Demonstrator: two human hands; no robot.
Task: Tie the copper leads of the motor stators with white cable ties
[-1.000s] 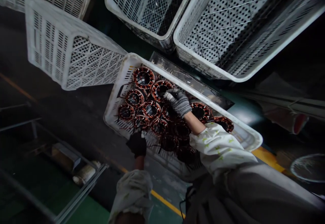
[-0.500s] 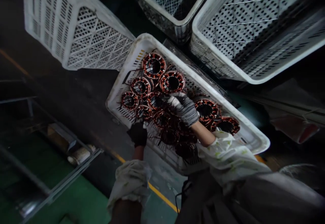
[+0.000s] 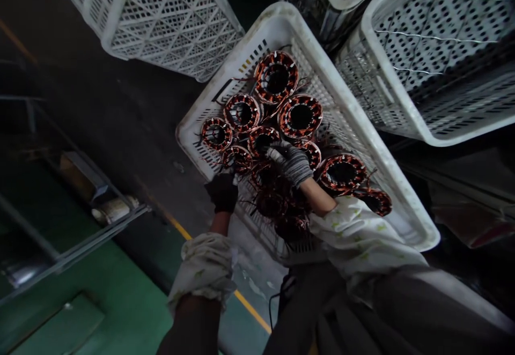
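A white plastic crate (image 3: 406, 213) holds several motor stators, round cores wound with copper wire. My right hand (image 3: 292, 163), in a grey striped glove with pale fingertips, reaches in among them. Its fingers are bent over the edge of a stator (image 3: 262, 139) near the middle. My left hand (image 3: 223, 191), in a dark glove, is closed at the crate's near left side; its fingertips are hard to see in the shadow. Just beyond it sits a smaller stator (image 3: 237, 159). Larger stators (image 3: 277, 76) stand toward the far end, and another (image 3: 341, 174) lies right of my right wrist.
Another white crate (image 3: 169, 20) stands on its side at the upper left. More open crates (image 3: 396, 84) are at the upper right. A metal frame (image 3: 96, 237) stands on the left, over green floor (image 3: 132, 290) with a yellow line (image 3: 251, 312).
The view has shifted, and the crate with the stators appears larger and higher. My right hand has moved slightly toward the near side, uncovering more of a stator behind it. My left hand stays at the crate's side.
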